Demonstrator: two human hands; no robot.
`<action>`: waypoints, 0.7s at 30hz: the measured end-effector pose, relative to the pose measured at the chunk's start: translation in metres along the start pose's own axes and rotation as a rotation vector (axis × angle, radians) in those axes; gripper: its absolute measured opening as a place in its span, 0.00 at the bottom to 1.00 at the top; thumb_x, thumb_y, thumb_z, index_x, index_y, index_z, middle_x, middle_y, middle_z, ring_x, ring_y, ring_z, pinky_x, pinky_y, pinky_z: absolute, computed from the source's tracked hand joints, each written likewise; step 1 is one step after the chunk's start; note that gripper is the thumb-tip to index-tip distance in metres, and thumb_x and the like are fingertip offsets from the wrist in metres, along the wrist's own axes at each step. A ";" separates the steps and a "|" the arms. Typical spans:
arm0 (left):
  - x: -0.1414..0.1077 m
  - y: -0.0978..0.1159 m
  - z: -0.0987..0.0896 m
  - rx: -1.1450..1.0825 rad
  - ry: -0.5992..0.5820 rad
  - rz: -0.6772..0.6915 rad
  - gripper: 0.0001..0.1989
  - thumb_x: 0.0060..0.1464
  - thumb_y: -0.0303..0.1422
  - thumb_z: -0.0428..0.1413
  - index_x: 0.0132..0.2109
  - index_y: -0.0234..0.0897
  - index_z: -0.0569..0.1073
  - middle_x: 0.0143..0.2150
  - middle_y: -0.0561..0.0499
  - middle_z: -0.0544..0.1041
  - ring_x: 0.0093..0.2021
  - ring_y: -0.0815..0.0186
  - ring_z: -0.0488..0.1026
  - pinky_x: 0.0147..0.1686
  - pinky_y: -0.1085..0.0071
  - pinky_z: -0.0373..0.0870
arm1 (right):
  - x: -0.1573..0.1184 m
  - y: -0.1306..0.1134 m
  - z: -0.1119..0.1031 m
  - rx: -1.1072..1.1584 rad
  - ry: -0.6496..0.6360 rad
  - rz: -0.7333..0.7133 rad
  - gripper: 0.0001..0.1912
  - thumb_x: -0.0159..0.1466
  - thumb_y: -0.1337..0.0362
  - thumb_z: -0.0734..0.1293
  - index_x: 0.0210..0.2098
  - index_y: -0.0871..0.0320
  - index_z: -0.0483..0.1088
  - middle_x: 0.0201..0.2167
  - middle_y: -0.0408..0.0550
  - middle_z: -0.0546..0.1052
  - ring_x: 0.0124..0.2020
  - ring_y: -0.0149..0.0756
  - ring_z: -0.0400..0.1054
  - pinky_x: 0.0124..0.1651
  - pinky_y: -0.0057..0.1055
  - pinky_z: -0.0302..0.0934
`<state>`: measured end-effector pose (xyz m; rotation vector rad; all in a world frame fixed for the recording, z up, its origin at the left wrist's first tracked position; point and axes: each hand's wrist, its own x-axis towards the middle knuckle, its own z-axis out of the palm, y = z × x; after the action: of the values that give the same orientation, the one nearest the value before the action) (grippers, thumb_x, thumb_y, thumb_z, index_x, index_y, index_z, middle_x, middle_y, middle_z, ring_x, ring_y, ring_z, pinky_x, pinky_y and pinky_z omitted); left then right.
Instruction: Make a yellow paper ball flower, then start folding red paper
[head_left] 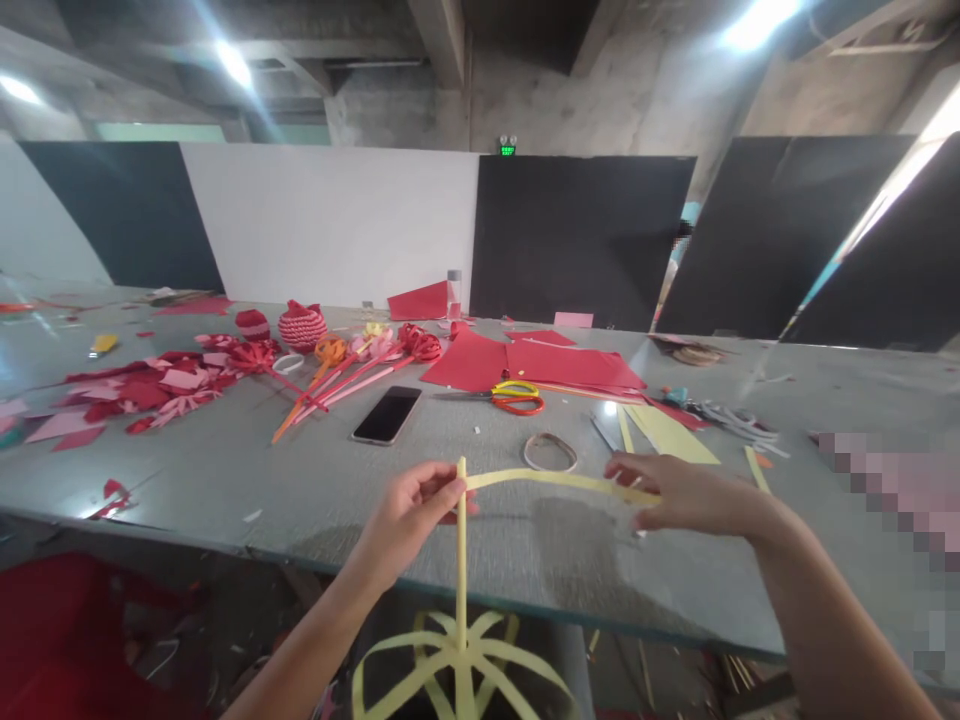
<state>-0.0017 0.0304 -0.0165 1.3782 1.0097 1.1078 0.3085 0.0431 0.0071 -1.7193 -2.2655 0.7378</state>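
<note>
My left hand (424, 510) pinches the top of an upright pale yellow paper stick (461, 575). From that pinch a pale yellow paper strip (540, 478) runs to the right, slightly arched. Its far end lies in the fingers of my right hand (667, 492), closed on it above the table. Below, several curved yellow strips (517, 655) spread out from the stick's lower part like a flower or umbrella frame, hanging in front of the table edge. The bottom of this piece is cut off by the frame.
A tape ring (551, 453), scissors (517, 396) and a phone (387, 415) lie just beyond my hands. Red paper sheets (547, 364), yellow paper (671, 432), finished paper flowers (360, 360) and red and pink scraps (150, 390) cover the table. Dark and white panels (337, 225) stand behind.
</note>
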 end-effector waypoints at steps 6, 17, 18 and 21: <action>-0.003 0.003 0.006 -0.184 -0.088 -0.055 0.14 0.46 0.39 0.62 0.38 0.34 0.74 0.30 0.50 0.77 0.30 0.68 0.74 0.32 0.72 0.72 | -0.002 -0.041 0.025 0.226 0.418 -0.260 0.20 0.58 0.53 0.66 0.48 0.51 0.66 0.49 0.49 0.72 0.50 0.43 0.66 0.52 0.43 0.60; -0.006 -0.001 0.000 -0.468 -0.257 -0.120 0.09 0.51 0.35 0.60 0.37 0.36 0.72 0.27 0.55 0.73 0.28 0.74 0.71 0.31 0.77 0.69 | 0.033 -0.085 0.068 0.740 0.201 -0.416 0.12 0.56 0.57 0.68 0.37 0.55 0.66 0.26 0.40 0.70 0.26 0.28 0.63 0.28 0.27 0.59; -0.006 -0.002 0.000 -0.480 -0.256 -0.124 0.09 0.50 0.35 0.61 0.37 0.36 0.71 0.27 0.55 0.73 0.28 0.74 0.71 0.31 0.77 0.69 | 0.034 -0.083 0.068 0.769 0.201 -0.409 0.12 0.55 0.57 0.69 0.35 0.56 0.66 0.24 0.39 0.69 0.24 0.27 0.61 0.26 0.26 0.57; -0.006 -0.003 0.002 -0.487 -0.250 -0.117 0.12 0.45 0.34 0.64 0.35 0.36 0.69 0.27 0.56 0.73 0.27 0.75 0.71 0.29 0.79 0.67 | 0.033 -0.081 0.065 0.789 0.214 -0.401 0.11 0.56 0.56 0.68 0.30 0.57 0.66 0.23 0.38 0.66 0.22 0.26 0.57 0.24 0.26 0.52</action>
<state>-0.0012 0.0248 -0.0199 1.0160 0.5806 0.9831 0.2007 0.0414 -0.0121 -0.8980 -1.7280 1.0844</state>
